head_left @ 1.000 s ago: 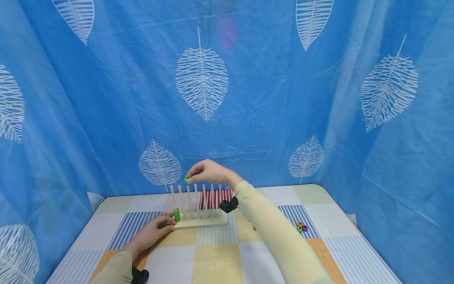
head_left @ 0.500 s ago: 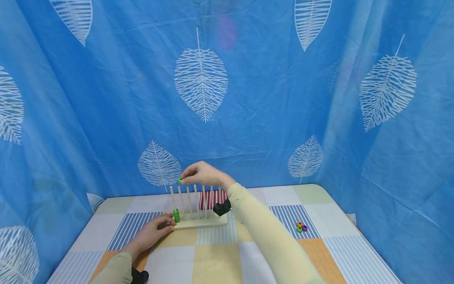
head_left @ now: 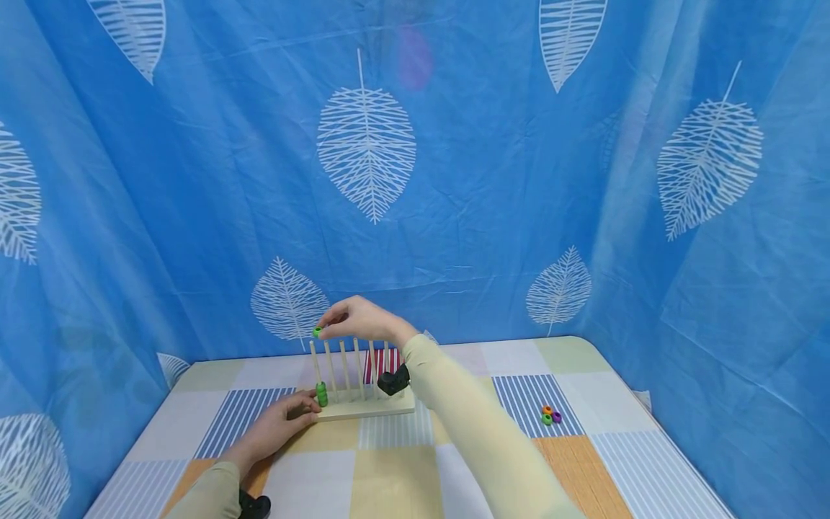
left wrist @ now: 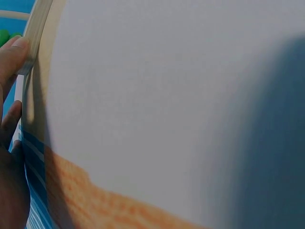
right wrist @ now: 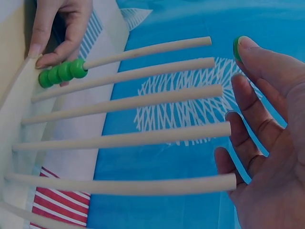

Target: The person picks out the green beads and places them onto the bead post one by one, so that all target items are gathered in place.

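My right hand [head_left: 359, 319] pinches a green bead [right wrist: 237, 49] between thumb and index finger, its other fingers loosely spread. In the head view the bead is just above the leftmost peg of a wooden peg stand [head_left: 369, 409]; the right wrist view shows it a little past that peg's tip. Several green beads [right wrist: 64, 72] are stacked at the foot of that peg. At the stand's left end, my left hand [head_left: 279, 425] grips the base, with the thumb [left wrist: 20, 45] on its near edge. The other pegs that show carry no beads.
To the right on the checked tablecloth [head_left: 389, 476] lie an orange bead [head_left: 547, 410], a green bead [head_left: 547, 419] and a purple bead [head_left: 557, 417], close together. Blue curtains [head_left: 467, 216] with white leaves enclose the table's back and sides.
My right hand has moved left along the peg tops with the green bead, ending over the leftmost peg. The left hand has stayed on the base. A green bead by the right forearm is now hidden.
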Demonstrator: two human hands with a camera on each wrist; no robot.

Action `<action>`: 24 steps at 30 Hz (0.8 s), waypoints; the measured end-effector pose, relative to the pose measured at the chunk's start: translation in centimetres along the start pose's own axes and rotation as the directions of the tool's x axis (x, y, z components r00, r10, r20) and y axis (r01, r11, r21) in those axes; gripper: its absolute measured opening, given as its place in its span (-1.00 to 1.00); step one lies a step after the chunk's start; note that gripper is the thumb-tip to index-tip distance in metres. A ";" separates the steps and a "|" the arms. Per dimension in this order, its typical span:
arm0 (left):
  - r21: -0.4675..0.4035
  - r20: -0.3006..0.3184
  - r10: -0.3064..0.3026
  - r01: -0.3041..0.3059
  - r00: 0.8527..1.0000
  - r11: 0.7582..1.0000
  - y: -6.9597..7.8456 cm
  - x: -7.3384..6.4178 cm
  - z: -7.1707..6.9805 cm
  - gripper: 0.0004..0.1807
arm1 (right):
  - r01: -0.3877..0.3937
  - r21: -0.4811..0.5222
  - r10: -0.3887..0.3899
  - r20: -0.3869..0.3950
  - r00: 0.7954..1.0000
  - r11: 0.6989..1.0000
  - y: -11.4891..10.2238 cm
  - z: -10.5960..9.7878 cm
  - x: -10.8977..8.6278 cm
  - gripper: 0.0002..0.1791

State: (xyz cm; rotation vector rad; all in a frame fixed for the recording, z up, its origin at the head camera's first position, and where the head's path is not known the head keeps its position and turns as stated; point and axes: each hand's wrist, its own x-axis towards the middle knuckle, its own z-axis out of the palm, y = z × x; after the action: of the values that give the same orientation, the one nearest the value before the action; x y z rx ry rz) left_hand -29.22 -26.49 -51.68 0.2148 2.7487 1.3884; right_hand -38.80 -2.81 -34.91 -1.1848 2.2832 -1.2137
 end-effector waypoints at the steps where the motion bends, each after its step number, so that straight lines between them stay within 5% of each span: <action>1: -0.006 0.000 0.001 -0.001 1.000 1.000 0.0 0.0 0.0 -0.91 | 0.004 0.000 -0.004 0.005 1.000 1.000 0.0 0.1 0.1 -0.74; 24: 0.031 -0.011 -0.026 0.026 1.000 0.999 -0.4 0.2 0.2 -0.91 | -0.002 -0.005 0.002 0.023 1.000 1.000 0.1 1.1 0.9 -0.73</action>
State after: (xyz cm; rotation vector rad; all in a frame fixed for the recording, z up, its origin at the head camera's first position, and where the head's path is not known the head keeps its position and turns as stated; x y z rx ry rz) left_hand -29.45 -26.51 -52.10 0.1735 2.7726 1.3457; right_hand -38.80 -4.09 -35.55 -1.1914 2.2716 -1.1878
